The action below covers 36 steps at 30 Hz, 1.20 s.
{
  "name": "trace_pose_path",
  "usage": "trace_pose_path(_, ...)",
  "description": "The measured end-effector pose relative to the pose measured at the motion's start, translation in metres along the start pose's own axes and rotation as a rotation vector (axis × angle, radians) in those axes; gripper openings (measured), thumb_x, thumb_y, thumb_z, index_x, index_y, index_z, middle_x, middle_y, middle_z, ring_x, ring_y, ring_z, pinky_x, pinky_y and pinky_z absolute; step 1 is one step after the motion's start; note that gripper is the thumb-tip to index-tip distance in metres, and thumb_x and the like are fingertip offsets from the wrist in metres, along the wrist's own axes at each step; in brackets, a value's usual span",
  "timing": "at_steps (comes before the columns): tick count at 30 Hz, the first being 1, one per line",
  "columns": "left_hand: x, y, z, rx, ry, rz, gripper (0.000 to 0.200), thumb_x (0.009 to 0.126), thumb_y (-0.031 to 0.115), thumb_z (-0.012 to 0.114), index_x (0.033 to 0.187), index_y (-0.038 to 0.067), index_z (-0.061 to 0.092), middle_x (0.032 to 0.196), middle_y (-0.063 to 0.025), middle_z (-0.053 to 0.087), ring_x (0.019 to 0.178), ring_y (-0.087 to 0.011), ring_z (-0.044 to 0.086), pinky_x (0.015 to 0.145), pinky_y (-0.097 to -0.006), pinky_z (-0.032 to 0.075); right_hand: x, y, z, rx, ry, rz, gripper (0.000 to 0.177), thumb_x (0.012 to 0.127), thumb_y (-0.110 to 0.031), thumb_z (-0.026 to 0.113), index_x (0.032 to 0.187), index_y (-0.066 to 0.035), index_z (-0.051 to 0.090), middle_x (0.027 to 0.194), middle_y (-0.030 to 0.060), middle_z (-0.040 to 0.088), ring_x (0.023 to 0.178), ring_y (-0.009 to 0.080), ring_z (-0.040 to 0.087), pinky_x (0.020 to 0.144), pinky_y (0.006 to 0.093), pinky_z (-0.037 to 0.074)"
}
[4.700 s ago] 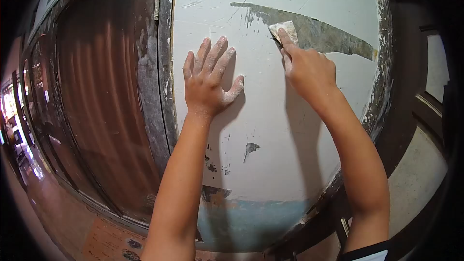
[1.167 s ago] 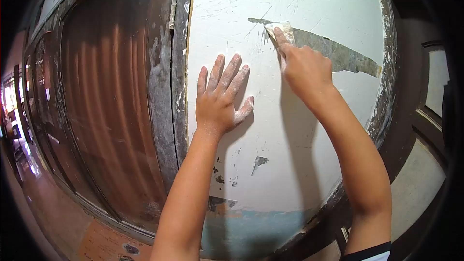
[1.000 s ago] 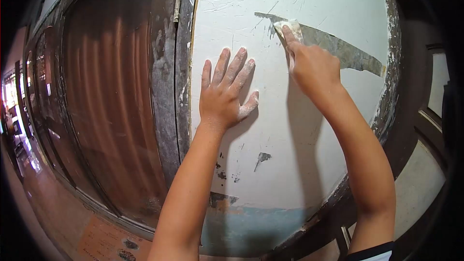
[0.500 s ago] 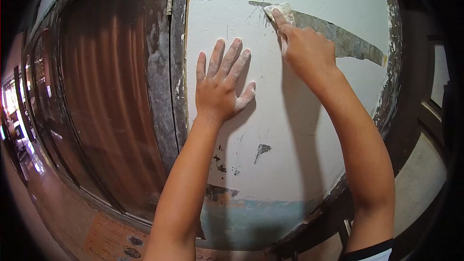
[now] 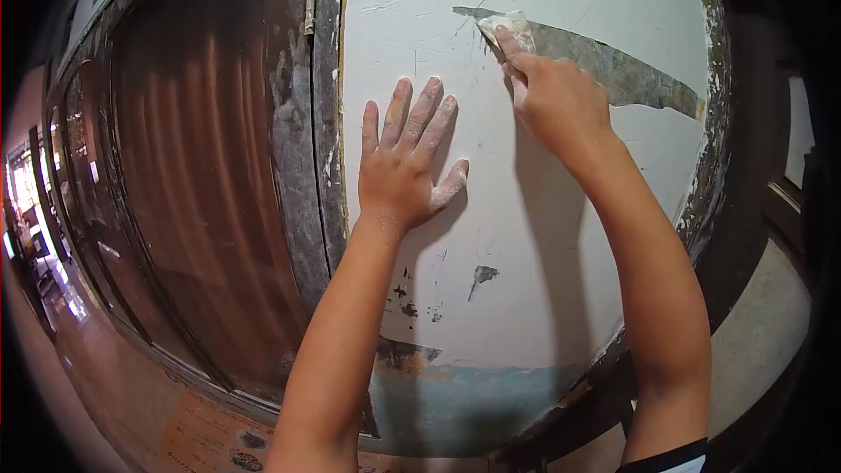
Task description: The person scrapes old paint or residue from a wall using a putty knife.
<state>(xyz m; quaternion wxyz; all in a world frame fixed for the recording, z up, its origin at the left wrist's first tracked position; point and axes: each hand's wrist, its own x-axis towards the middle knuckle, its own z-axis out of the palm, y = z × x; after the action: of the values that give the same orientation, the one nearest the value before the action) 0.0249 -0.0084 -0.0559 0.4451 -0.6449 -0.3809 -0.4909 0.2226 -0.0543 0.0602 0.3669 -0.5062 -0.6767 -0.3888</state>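
Observation:
My left hand [image 5: 410,158] lies flat on the white wall [image 5: 491,210], fingers spread and dusted with white powder. Higher up and to the right, my right hand [image 5: 556,92] grips a scraper [image 5: 519,31] with a whitish, smeared blade, its index finger stretched along it. The blade rests against the wall at the left part of a long grey bare patch [image 5: 622,70]. The scraper's handle is mostly hidden in my right hand.
A dark wooden frame with a hinge [image 5: 310,5] borders the wall on the left, beside a brown curtained panel [image 5: 197,149]. Dark, paint-flecked trim [image 5: 714,61] runs along the right. Lower down are a small grey patch [image 5: 482,278] and a bluish band [image 5: 491,385].
The view has shifted slightly, so the wall and both hands appear a little lower. My right hand still grips the scraper at nearly the same place on the patch.

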Motion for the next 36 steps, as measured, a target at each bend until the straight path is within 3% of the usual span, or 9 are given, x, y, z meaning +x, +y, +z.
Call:
trace_pose_path(2,-0.003,-0.001,0.001,-0.01,0.003,-0.006,0.081,0.085,0.047,0.07,0.158,0.023,0.047,0.171,-0.0026,0.034,0.161,-0.0313,0.022,0.129,-0.061,0.012,-0.01,0.004,0.001,0.063,-0.009,0.061,0.03,0.102,-0.03,0.055,0.123,-0.024,0.075,0.099,0.0187,0.077,0.094,0.0435,0.072,0.087,0.0576,0.056)
trace_pose_path(3,-0.003,-0.001,0.002,-0.009,0.001,-0.003,0.081,0.085,0.047,0.07,0.159,0.023,0.047,0.171,-0.0025,0.034,0.161,-0.031,0.022,0.129,-0.0609,0.012,-0.011,0.003,-0.002,0.037,-0.034,0.078,0.029,0.102,-0.03,0.055,0.12,-0.022,0.076,0.099,0.0182,0.077,0.095,0.0431,0.072,0.087,0.0569,0.056)
trace_pose_path(22,-0.003,0.002,0.003,0.007,0.053,0.001,0.081,0.084,0.047,0.071,0.157,0.023,0.049,0.17,-0.0016,0.036,0.16,-0.0308,0.025,0.129,-0.0601,0.013,-0.002,-0.008,0.004,0.033,0.018,0.048,0.029,0.104,-0.031,0.053,0.119,-0.021,0.076,0.097,0.0167,0.077,0.092,0.0431,0.073,0.085,0.0568,0.057)
trace_pose_path(30,-0.003,0.001,0.004,-0.016,0.057,-0.005,0.082,0.082,0.045,0.073,0.157,0.024,0.049,0.17,-0.001,0.036,0.16,-0.0301,0.025,0.129,-0.0593,0.013,0.001,-0.016,0.002,0.033,-0.013,0.048,0.029,0.103,-0.03,0.054,0.118,-0.019,0.077,0.098,0.0204,0.077,0.094,0.0434,0.074,0.084,0.0572,0.057)
trace_pose_path(32,-0.004,0.001,0.004,-0.017,0.057,-0.006,0.082,0.082,0.045,0.074,0.157,0.024,0.049,0.17,-0.0005,0.036,0.16,-0.0297,0.025,0.129,-0.0591,0.013,-0.005,-0.016,0.001,0.034,-0.003,0.046,0.03,0.103,-0.028,0.054,0.12,-0.019,0.077,0.098,0.0206,0.077,0.095,0.0438,0.074,0.085,0.0579,0.057)
trace_pose_path(33,-0.004,0.002,0.004,-0.016,0.057,-0.007,0.083,0.081,0.045,0.074,0.157,0.024,0.049,0.17,-0.0005,0.036,0.16,-0.0296,0.025,0.129,-0.0593,0.013,-0.007,-0.014,0.0,-0.016,-0.011,0.034,0.042,0.099,-0.019,0.053,0.139,-0.024,0.063,0.097,0.0188,0.077,0.093,0.0405,0.075,0.082,0.0562,0.059)
trace_pose_path(34,-0.003,0.001,0.004,-0.015,0.058,-0.009,0.083,0.081,0.045,0.074,0.157,0.024,0.049,0.17,-0.0005,0.036,0.16,-0.0295,0.025,0.129,-0.0595,0.013,-0.008,-0.013,0.0,-0.066,-0.017,0.021,0.067,0.094,-0.01,0.052,0.158,-0.03,0.049,0.096,0.017,0.077,0.091,0.0372,0.076,0.079,0.0545,0.06)
trace_pose_path(36,-0.005,0.002,0.004,-0.023,0.051,-0.026,0.082,0.081,0.046,0.074,0.157,0.024,0.049,0.17,-0.0007,0.037,0.16,-0.0293,0.025,0.129,-0.0597,0.014,-0.004,-0.012,0.001,-0.057,-0.016,0.01,0.067,0.094,-0.01,0.052,0.158,-0.03,0.049,0.096,0.017,0.077,0.091,0.0376,0.076,0.08,0.0541,0.06)
